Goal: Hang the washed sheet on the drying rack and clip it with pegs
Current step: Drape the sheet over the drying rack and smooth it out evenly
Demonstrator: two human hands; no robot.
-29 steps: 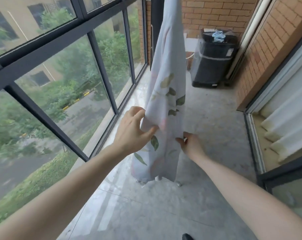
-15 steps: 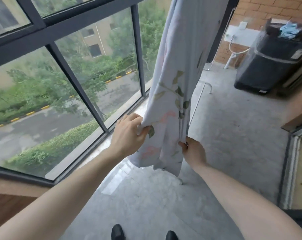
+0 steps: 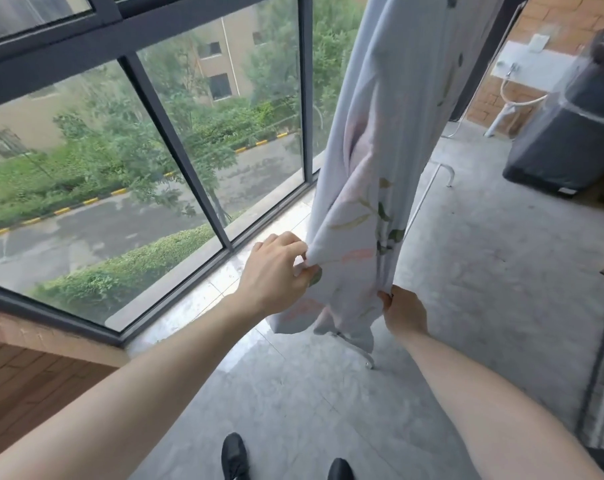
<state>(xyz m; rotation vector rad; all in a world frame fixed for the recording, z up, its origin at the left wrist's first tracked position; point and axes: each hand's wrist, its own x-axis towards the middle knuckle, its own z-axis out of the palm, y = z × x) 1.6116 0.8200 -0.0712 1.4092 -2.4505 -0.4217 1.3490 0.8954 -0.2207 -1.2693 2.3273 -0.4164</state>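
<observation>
Pale floral sheet [image 3: 394,140] hangs bunched from above; left hand [image 3: 276,273] and right hand [image 3: 405,311] pinch its lower edges, likely to spread it.

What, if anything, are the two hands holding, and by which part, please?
Both pinch the hanging sheet near its bottom: left hand at the left edge, right hand at the right.

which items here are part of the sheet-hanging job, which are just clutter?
Job:
- sheet, hanging
- left hand, pinching its left edge
- right hand, gripping its right edge
- drying rack foot, showing under the hem

No pegs visible.

Clutter:
- black covered appliance
- white hose
</observation>
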